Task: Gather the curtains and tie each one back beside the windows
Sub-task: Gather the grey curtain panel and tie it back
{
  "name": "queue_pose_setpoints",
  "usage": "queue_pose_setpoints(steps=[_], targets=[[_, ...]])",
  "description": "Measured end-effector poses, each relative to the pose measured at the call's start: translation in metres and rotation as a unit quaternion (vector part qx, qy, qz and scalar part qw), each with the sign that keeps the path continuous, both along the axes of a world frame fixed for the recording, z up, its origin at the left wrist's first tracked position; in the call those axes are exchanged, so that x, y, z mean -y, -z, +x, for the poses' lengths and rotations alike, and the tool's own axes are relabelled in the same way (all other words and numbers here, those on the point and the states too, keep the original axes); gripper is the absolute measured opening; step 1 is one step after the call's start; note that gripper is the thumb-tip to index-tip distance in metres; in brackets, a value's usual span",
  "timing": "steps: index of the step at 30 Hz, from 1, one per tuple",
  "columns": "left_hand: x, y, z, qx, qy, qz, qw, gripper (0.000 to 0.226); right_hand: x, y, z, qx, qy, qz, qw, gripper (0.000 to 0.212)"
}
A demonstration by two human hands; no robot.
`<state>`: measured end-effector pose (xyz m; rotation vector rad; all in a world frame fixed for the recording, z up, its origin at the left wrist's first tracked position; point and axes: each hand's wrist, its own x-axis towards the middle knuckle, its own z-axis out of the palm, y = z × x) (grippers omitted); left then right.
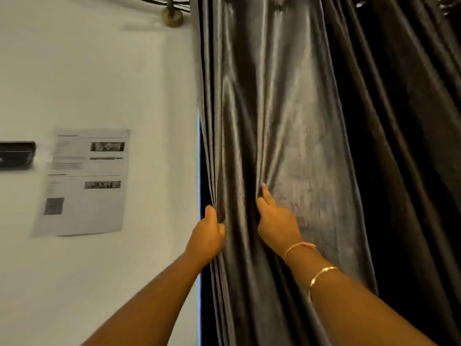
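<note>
the printed sheet [82, 182] on the left wall is too blurred to read; fingertips of both hands sink into curtain [269, 121] folds.

The near curtain [287, 121] is a dark grey panel with a satin sheen, hanging from 12 o'clock down past 6 in long vertical folds. Toward 7 o'clock its left edge is bunched into tight pleats, and a deep crease is drawn in near the centre. The second curtain [411, 146], darker and in shadow, hangs just beside it at 3 o'clock, loosely folded.
</note>
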<state>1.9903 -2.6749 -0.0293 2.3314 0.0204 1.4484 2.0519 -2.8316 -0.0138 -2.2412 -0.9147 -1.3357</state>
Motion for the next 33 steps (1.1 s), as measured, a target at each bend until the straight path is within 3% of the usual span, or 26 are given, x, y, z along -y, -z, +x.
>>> queue_pose_setpoints(steps=[6, 9, 11, 14, 17, 20, 22, 23, 26, 29, 31, 33], targets=[[-0.059, 0.005, -0.035, 0.022, 0.02, -0.004, 1.0, 0.027, -0.07, -0.034, -0.055, 0.077, -0.072, -0.034, 0.994, 0.034], [-0.079, 0.006, -0.043, 0.038, -0.031, 0.092, 0.995, 0.013, -0.089, -0.051, -0.084, 0.104, -0.086, -0.029, 0.99, 0.039], [-0.083, 0.005, -0.043, 0.038, -0.026, 0.076, 0.996, 0.03, -0.098, -0.057, -0.101, 0.111, -0.106, -0.028, 0.988, 0.04], [-0.086, 0.005, -0.044, -0.019, 0.078, -0.009, 0.997, 0.023, -0.112, -0.057, -0.118, 0.127, -0.142, -0.041, 0.981, 0.042], [-0.081, 0.0, -0.049, -0.025, 0.145, -0.053, 0.988, 0.028, -0.111, -0.054, -0.115, 0.11, -0.162, -0.059, 0.979, 0.048], [-0.073, -0.009, -0.054, 0.014, 0.181, -0.086, 0.98, 0.017, -0.09, -0.049, -0.092, 0.068, -0.118, -0.095, 0.986, 0.051], [-0.073, -0.014, -0.054, 0.005, 0.117, -0.016, 0.993, 0.013, -0.075, -0.041, -0.074, 0.044, -0.076, -0.095, 0.992, 0.048], [-0.073, -0.017, -0.054, 0.009, 0.081, 0.018, 0.996, 0.018, -0.069, -0.037, -0.067, 0.032, -0.07, -0.068, 0.995, 0.043], [-0.061, -0.018, -0.061, 0.013, 0.094, -0.013, 0.995, 0.038, -0.057, -0.023, -0.055, -0.042, -0.122, 0.099, 0.987, 0.024], [-0.055, -0.021, -0.06, 0.007, 0.117, -0.063, 0.991, 0.079, -0.051, -0.02, -0.053, -0.165, -0.213, 0.262, 0.927, 0.041], [-0.051, -0.026, -0.062, 0.01, 0.123, -0.082, 0.989, 0.086, -0.046, -0.029, -0.052, -0.185, -0.238, 0.305, 0.904, 0.052], [-0.049, -0.03, -0.063, 0.018, 0.13, -0.078, 0.988, 0.08, -0.04, -0.041, -0.054, -0.164, -0.217, 0.307, 0.912, 0.053]])
